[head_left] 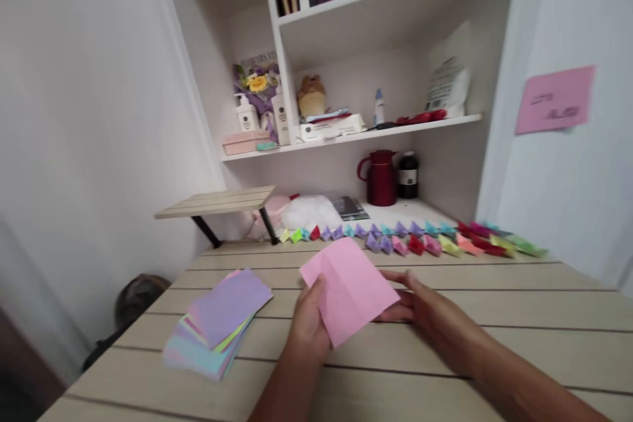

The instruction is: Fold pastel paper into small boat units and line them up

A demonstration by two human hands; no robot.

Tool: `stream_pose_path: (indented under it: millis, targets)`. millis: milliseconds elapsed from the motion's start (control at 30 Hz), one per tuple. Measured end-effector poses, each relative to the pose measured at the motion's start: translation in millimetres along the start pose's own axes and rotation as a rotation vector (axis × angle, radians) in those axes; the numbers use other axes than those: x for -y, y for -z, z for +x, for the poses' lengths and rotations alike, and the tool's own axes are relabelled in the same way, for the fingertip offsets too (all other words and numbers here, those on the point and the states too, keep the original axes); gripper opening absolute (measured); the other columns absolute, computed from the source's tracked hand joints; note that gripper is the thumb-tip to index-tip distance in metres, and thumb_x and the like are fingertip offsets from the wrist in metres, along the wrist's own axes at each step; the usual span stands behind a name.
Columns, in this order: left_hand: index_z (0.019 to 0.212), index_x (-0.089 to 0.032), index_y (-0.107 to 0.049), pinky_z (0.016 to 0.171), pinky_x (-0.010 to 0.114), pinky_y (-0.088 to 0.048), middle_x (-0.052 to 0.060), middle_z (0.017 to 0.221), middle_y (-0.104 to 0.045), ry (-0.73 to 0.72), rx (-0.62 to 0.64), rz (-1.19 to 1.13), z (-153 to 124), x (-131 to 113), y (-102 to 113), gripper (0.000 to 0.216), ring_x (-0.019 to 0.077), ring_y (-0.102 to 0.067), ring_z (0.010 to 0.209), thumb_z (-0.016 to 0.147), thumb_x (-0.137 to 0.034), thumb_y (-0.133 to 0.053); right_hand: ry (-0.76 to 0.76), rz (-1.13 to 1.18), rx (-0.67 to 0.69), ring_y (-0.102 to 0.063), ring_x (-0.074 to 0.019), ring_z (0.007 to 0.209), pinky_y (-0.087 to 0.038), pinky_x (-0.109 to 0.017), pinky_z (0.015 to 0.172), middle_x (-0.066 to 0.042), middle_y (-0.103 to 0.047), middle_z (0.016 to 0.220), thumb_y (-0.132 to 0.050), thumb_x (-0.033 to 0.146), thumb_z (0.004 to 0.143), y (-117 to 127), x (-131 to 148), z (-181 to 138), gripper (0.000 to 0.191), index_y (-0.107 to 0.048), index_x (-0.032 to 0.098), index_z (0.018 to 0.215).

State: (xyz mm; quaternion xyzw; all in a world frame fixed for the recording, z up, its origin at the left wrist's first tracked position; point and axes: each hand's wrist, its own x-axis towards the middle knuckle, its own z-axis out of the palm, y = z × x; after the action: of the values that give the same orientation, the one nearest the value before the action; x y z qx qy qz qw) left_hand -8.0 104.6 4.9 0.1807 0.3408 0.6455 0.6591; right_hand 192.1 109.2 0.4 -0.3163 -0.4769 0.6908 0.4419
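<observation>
A pink sheet of paper (349, 290) with fold creases is held just above the wooden table (519, 316). My left hand (309, 320) pinches its left edge, thumb on top. My right hand (425, 310) holds its right side, fingers partly under the sheet. A fanned stack of pastel coloured paper (217, 320), purple sheet on top, lies on the table left of my left hand.
A row of several small folded paper boats (410, 242) in many colours lines the table's far edge. Behind stand a dark red jug (382, 177), a black bottle (408, 175) and a small raised wooden shelf (217, 203). White wall shelves above hold bottles and a framed picture.
</observation>
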Motion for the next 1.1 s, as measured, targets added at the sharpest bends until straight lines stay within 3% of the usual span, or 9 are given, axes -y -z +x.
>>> stream_pose_path:
  millis: [167, 300, 467, 533, 633, 767, 867, 967, 1100]
  targets:
    - [0.106, -0.009, -0.061, 0.083, 0.037, -0.053, 0.016, 0.096, -0.073, -0.053, 0.087, 0.152, 2.1, 15.5, 7.0, 0.038, 0.0273, -0.068, 0.091, 0.074, -0.024, -0.073, 0.0, 0.069, -0.016, -0.064, -0.0253, 0.103, -0.043, -0.04, 0.099, -0.009, -0.067, 0.118, -0.057, 0.053, 0.084, -10.2, 1.0, -4.5, 0.049, -0.059, 0.022, 0.121]
    - [0.11, -0.009, -0.062, 0.078, 0.036, -0.053, 0.016, 0.096, -0.072, -0.003, 0.185, 0.268, -7.6, 17.8, 3.3, 0.047, 0.0273, -0.069, 0.087, 0.071, -0.031, -0.076, 0.004, 0.059, 0.062, -0.068, -0.0275, 0.09, -0.051, -0.042, 0.083, -0.011, -0.071, 0.106, -0.077, 0.033, 0.071, -10.6, -1.7, -7.8, 0.059, -0.055, 0.019, 0.124]
    - [0.116, -0.011, -0.06, 0.065, 0.031, -0.052, 0.017, 0.097, -0.072, 0.11, 0.269, 0.406, -21.3, 17.9, 1.6, 0.055, 0.0247, -0.069, 0.077, 0.071, -0.039, -0.075, 0.047, 0.074, -0.013, -0.068, -0.0248, 0.078, -0.052, -0.041, 0.076, -0.008, -0.071, 0.092, -0.077, 0.032, 0.069, -2.8, -5.2, -4.7, 0.056, -0.055, 0.018, 0.119]
    - [0.115, -0.012, -0.06, 0.062, 0.03, -0.051, 0.016, 0.098, -0.072, 0.159, 0.287, 0.461, -25.9, 19.6, 0.0, 0.053, 0.0242, -0.068, 0.075, 0.072, -0.039, -0.074, 0.086, 0.045, -0.094, -0.066, -0.0222, 0.076, -0.052, -0.039, 0.073, -0.005, -0.068, 0.09, -0.076, 0.032, 0.069, -0.1, -5.2, -2.5, 0.059, -0.051, 0.023, 0.122]
    - [0.112, -0.011, -0.062, 0.065, 0.032, -0.052, 0.017, 0.101, -0.071, 0.165, 0.279, 0.41, -28.9, 23.6, -3.7, 0.047, 0.0256, -0.069, 0.08, 0.074, -0.037, -0.072, 0.161, -0.108, -0.349, -0.061, -0.0197, 0.079, -0.05, -0.033, 0.068, -0.003, -0.061, 0.095, -0.073, 0.033, 0.069, 4.7, -2.3, 1.3, 0.06, -0.048, 0.028, 0.123]
    - [0.114, -0.011, -0.061, 0.082, 0.035, -0.052, 0.016, 0.109, -0.069, 0.123, 0.145, 0.199, -22.7, 25.6, -6.3, 0.045, 0.0272, -0.067, 0.096, 0.074, -0.028, -0.072, 0.378, -0.408, -0.576, -0.054, -0.0187, 0.077, -0.045, -0.032, 0.067, -0.001, -0.053, 0.089, -0.063, 0.035, 0.075, 11.1, 5.5, 3.8, 0.042, -0.055, 0.027, 0.116]
    - [0.117, -0.01, -0.059, 0.088, 0.041, -0.051, 0.018, 0.112, -0.068, 0.111, 0.054, 0.121, -15.9, 22.9, -7.0, 0.048, 0.0306, -0.065, 0.101, 0.072, -0.022, -0.072, 0.46, -0.616, -0.507, -0.054, -0.0201, 0.078, -0.043, -0.034, 0.071, -0.003, -0.055, 0.084, -0.055, 0.036, 0.082, 8.9, 7.9, 1.4, 0.022, -0.064, 0.022, 0.097]
    - [0.119, -0.011, -0.058, 0.091, 0.046, -0.05, 0.018, 0.111, -0.069, 0.097, 0.102, 0.084, -15.9, 20.7, -9.9, 0.051, 0.0329, -0.065, 0.102, 0.072, -0.022, -0.072, 0.457, -0.694, -0.378, -0.056, -0.0232, 0.092, -0.043, -0.036, 0.079, -0.006, -0.058, 0.099, -0.051, 0.039, 0.085, -0.6, 3.9, -2.6, 0.025, -0.066, 0.021, 0.094]
    - [0.108, -0.01, -0.064, 0.09, 0.04, -0.05, 0.016, 0.101, -0.072, 0.059, 0.181, 0.084, -24.1, 22.9, -15.3, 0.039, 0.0299, -0.066, 0.097, 0.073, -0.025, -0.073, 0.407, -0.653, -0.178, -0.054, -0.0245, 0.104, -0.039, -0.04, 0.093, -0.008, -0.06, 0.105, -0.044, 0.046, 0.091, -13.9, -1.2, -8.7, 0.035, -0.066, 0.022, 0.103]
